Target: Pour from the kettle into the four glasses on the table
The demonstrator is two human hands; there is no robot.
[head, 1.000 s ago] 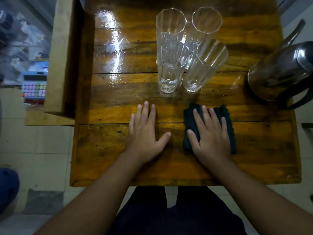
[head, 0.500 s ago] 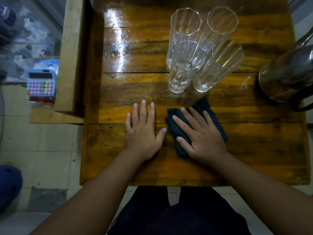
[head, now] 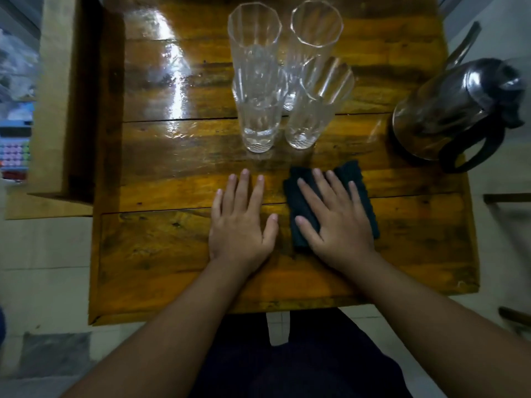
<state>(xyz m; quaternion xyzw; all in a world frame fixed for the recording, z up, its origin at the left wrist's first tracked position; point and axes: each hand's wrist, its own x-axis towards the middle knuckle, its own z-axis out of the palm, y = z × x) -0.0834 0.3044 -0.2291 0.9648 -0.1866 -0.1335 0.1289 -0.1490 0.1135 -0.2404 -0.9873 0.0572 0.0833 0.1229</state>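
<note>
Several tall clear glasses (head: 260, 110) stand upright and empty in a tight cluster at the middle of the wooden table (head: 172, 173). A steel kettle (head: 451, 107) with a black handle sits at the table's right edge. My left hand (head: 242, 222) lies flat on the bare wood in front of the glasses, fingers apart. My right hand (head: 336, 222) lies flat on a dark folded cloth (head: 356, 179), palm down, not gripping it. Both hands are well short of the glasses and the kettle.
A wooden bench or shelf (head: 57, 96) stands against the table's left side. A colourful calculator (head: 14, 153) lies on the floor at far left. Tiled floor surrounds the table; my dark-clothed legs are below the near edge.
My right hand has slid the dark cloth from a slanted position back toward the right and straightened it. My left hand has stayed flat in place. The view shifted slightly.
</note>
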